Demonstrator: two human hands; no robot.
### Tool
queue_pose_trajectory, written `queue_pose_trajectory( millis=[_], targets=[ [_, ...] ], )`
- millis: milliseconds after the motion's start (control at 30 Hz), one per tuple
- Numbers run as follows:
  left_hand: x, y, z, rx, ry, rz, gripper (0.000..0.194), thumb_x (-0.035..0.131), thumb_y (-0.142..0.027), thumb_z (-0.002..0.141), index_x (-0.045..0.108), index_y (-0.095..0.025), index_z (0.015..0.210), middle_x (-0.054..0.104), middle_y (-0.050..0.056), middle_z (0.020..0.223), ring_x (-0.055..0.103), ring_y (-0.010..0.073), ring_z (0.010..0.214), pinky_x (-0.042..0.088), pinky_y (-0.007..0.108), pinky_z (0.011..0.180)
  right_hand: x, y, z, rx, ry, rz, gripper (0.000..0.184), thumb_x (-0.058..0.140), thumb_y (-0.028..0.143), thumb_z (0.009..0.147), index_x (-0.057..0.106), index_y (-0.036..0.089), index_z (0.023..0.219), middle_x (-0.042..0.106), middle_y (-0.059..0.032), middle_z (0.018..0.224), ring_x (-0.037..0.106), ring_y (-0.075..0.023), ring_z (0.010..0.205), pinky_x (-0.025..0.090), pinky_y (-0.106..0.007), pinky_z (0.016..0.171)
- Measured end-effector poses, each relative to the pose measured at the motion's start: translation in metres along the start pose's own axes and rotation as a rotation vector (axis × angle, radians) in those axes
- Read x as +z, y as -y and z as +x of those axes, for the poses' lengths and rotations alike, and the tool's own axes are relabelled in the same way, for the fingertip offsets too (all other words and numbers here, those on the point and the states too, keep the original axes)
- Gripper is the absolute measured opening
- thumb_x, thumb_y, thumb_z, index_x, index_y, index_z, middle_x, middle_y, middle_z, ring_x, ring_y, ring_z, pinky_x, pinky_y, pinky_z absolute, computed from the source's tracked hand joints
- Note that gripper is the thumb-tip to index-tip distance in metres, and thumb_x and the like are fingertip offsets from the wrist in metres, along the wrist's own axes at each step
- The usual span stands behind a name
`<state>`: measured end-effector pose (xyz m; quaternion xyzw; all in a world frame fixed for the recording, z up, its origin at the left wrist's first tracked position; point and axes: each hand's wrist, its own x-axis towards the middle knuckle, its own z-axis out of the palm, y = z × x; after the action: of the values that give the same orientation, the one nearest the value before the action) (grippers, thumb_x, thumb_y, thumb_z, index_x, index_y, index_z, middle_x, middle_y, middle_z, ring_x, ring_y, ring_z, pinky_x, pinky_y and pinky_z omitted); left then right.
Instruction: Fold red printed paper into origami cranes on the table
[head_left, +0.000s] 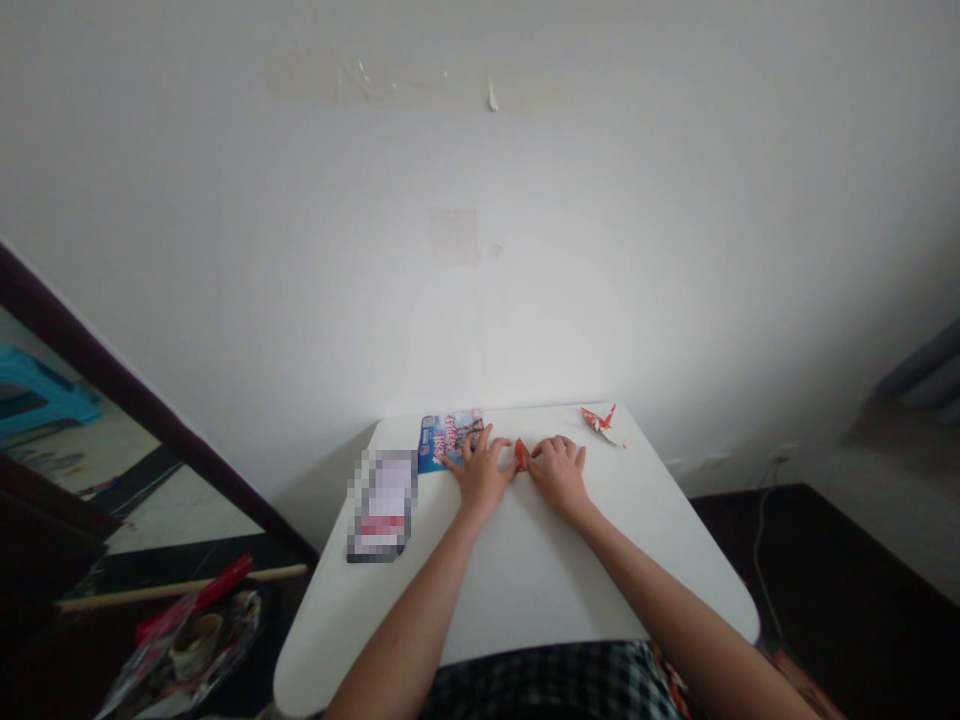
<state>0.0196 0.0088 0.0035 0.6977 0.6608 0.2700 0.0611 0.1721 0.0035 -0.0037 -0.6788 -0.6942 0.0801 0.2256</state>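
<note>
Between my two hands, low over the white table point(525, 560), is a small folded piece of red paper point(521, 455). My left hand point(481, 468) pinches its left side with thumb and index finger while the other fingers spread over a printed leaflet. From the other side my right hand point(559, 472) grips the paper near its lower right, fingers bent. Parts of the paper are hidden by the fingertips. Toward the far right corner lies a folded red and white paper crane point(601, 424), apart from both hands.
A blue printed leaflet point(433, 447) lies at the table's back left. In front of it is a phone point(382, 505), its screen pixelated. The wall point(600, 250) rises right behind the table. On the floor at left sits a plastic bag with things in it point(195, 640).
</note>
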Motion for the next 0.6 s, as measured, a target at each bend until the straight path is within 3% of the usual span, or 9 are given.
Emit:
queue_pose_trajectory(
  millis=[100, 300, 600],
  targets=[
    [0.0014, -0.0008, -0.0025, 0.023, -0.033, -0.017, 0.026, 0.069, -0.042, 0.089, 0.072, -0.043, 0.115, 0.050, -0.002, 0.156, 0.036, 0.0337, 0.145, 0.017, 0.081, 0.113, 0.0000, -0.0006, -0.0003, -0.001, -0.006, 0.001, 0.027, 0.052, 0.038, 0.099, 0.066, 0.022, 0.115, 0.060, -0.0126, 0.129, 0.040, -0.0337, 0.136, 0.020, -0.067, 0.117],
    [0.0056, 0.0017, -0.0030, 0.020, 0.002, -0.022, 0.010, 0.073, -0.040, 0.086, 0.081, -0.040, 0.090, 0.050, -0.005, 0.157, 0.033, 0.0373, 0.147, 0.011, 0.082, 0.113, -0.0019, -0.0024, -0.0003, -0.018, 0.002, 0.013, 0.025, 0.056, 0.039, 0.098, 0.070, 0.024, 0.112, 0.060, -0.0112, 0.129, 0.039, -0.0340, 0.136, 0.020, -0.067, 0.117],
    [0.0002, 0.0010, -0.0048, 0.025, -0.013, 0.048, 0.017, 0.066, -0.051, 0.089, 0.081, -0.045, 0.093, 0.046, -0.007, 0.159, 0.035, 0.0390, 0.144, 0.005, 0.084, 0.112, 0.0019, -0.0075, -0.0005, -0.025, -0.058, 0.079, 0.021, 0.061, 0.038, 0.095, 0.075, 0.028, 0.106, 0.063, -0.0079, 0.126, 0.041, -0.0333, 0.133, 0.019, -0.065, 0.117]
  ],
)
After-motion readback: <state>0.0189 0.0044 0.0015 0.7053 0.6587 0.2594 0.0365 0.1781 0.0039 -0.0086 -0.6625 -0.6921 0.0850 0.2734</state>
